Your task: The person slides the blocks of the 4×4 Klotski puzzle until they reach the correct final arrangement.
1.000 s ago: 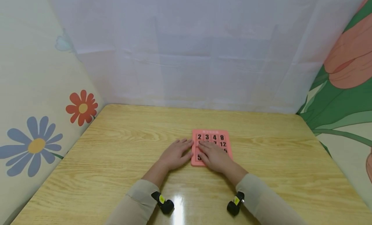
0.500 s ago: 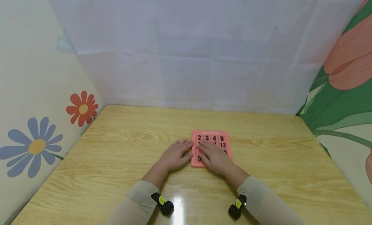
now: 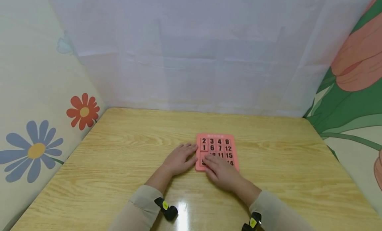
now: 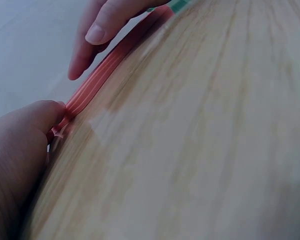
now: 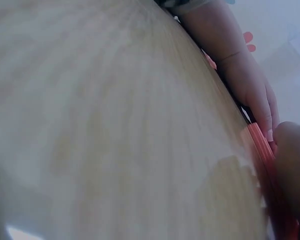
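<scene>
A pink sliding number puzzle [image 3: 235, 154] lies flat on the wood-grain table, its black-numbered tiles in rows. The top rows read 2, 3, 4, 8 and 1, 6, 7, 12. Along its left edge rests my left hand [image 3: 179, 159], fingers extended, thumb at the near corner; the left wrist view shows that thumb [image 4: 52, 112] against the pink side. My right hand [image 3: 222, 173] lies over the lower part, fingertips on the left side near a bare slot below the 1. Its palm hides several lower tiles.
The wooden table [image 3: 134, 134] extends on all sides of the puzzle. A white sheet [image 3: 191, 58] hangs behind it, with flower-printed panels left and right. A small black camera [image 3: 168, 211] sits on the left wrist, another [image 3: 251, 223] on the right.
My right hand has slid toward the near side of the puzzle, from the second row to the lower rows, uncovering the 6 and 7. The left hand stays at the edge.
</scene>
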